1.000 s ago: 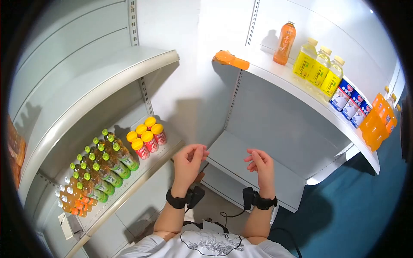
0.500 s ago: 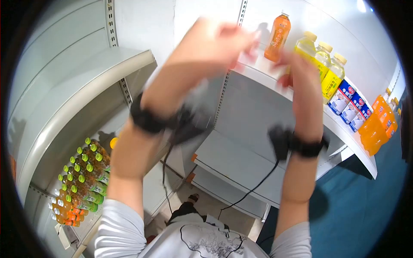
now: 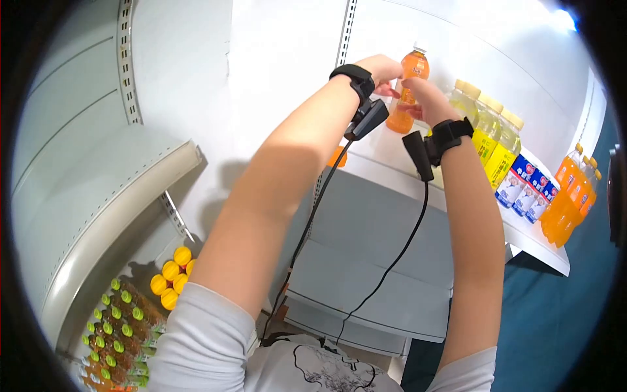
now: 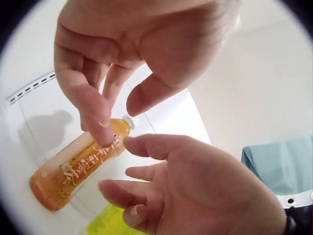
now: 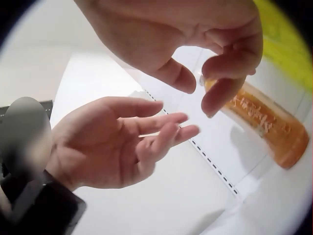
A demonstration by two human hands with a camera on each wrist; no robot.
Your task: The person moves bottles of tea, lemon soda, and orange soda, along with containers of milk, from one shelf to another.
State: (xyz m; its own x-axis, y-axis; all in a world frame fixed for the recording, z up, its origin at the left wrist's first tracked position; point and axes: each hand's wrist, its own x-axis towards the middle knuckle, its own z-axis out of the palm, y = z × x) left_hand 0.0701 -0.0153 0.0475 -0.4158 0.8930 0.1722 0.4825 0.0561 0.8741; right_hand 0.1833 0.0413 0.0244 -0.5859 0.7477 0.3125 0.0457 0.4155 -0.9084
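An orange drink bottle (image 3: 417, 65) with a pale cap stands on the upper right shelf (image 3: 385, 166). My left hand (image 3: 382, 70) reaches to its left side, fingers loosely bent and holding nothing. On the near side, my right hand (image 3: 431, 103) overlaps the bottle in the head view, its fingers slightly curved. Both wrist views show the two palms facing each other with a gap between them. The bottle (image 4: 58, 176) lies beyond the fingertips in the left wrist view. Part of its body is hidden behind the hands in the head view.
To the right on that shelf are yellow-label bottles (image 3: 503, 153), blue-and-white cartons (image 3: 526, 186) and orange soda bottles (image 3: 567, 202). An orange item (image 3: 339, 157) shows at the shelf's left end, partly behind a cable. Yellow-lidded cans (image 3: 171, 271) and green-capped bottles (image 3: 117, 326) fill the lower left shelf.
Both hands have risen from low in front of the body to the orange bottle on the upper right shelf. The head view has shifted too. The bottle remains standing.
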